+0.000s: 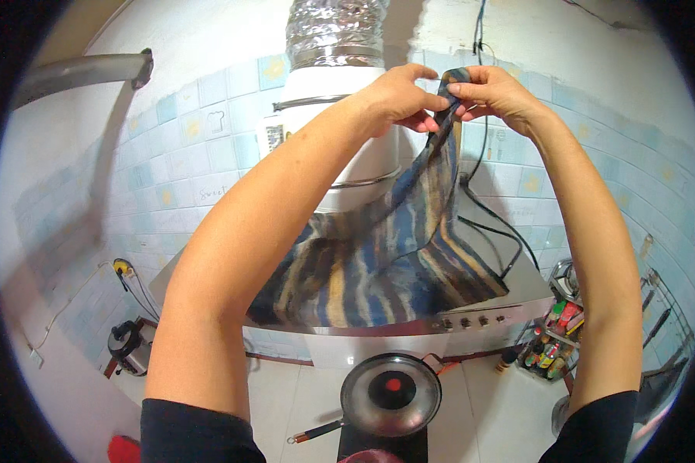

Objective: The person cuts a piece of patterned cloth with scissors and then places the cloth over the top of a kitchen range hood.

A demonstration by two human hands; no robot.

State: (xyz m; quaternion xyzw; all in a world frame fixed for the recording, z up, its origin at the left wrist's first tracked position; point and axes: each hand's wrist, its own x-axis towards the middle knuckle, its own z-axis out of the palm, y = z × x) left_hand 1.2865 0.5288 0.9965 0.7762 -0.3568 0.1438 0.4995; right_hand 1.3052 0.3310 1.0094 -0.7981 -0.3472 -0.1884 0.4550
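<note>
A striped cloth (376,272) in blue, brown and tan lies spread over the top of a metal range hood (527,289). One end of it is drawn up into a narrow twisted strip beside the white duct. My right hand (492,95) pinches the raised end between thumb and fingers. On the strip's left side, my left hand (408,98) has its index finger lifted and its other fingertips at the cloth's edge. Whether those fingertips grip the fabric is unclear.
A white cylindrical duct (339,84) joins a foil hose (336,29) behind the hood. Black cables (498,214) hang at its right. Below stand a lidded frying pan (391,408), a condiment rack (550,347) and a metal pot (130,350).
</note>
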